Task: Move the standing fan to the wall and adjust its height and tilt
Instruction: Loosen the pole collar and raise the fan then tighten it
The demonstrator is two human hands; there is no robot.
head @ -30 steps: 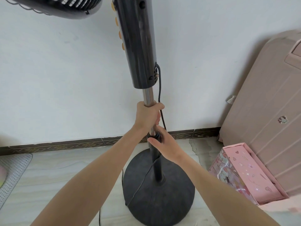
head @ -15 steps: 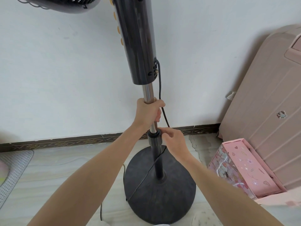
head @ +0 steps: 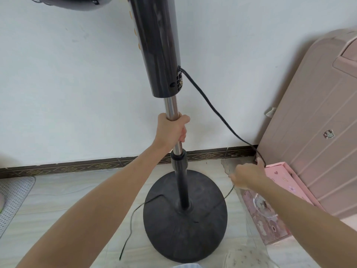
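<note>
From the head camera, the right hand [head: 248, 175] had left the collar [head: 179, 159] on the fan [head: 164, 55] pole and swung out right, closed on the cord [head: 212, 111], drawing it clear of the pole. The left hand [head: 172, 130] stayed wrapped around the chrome tube [head: 171, 107]. That probably freed the collar for setting the height. The fan stood on the floor [head: 67, 194] with its base [head: 185, 219] close to the wall [head: 77, 93]. A pink box [head: 282, 176] and a pink suitcase [head: 313, 132] crowded the right side; loose cord trailed over the base.
</note>
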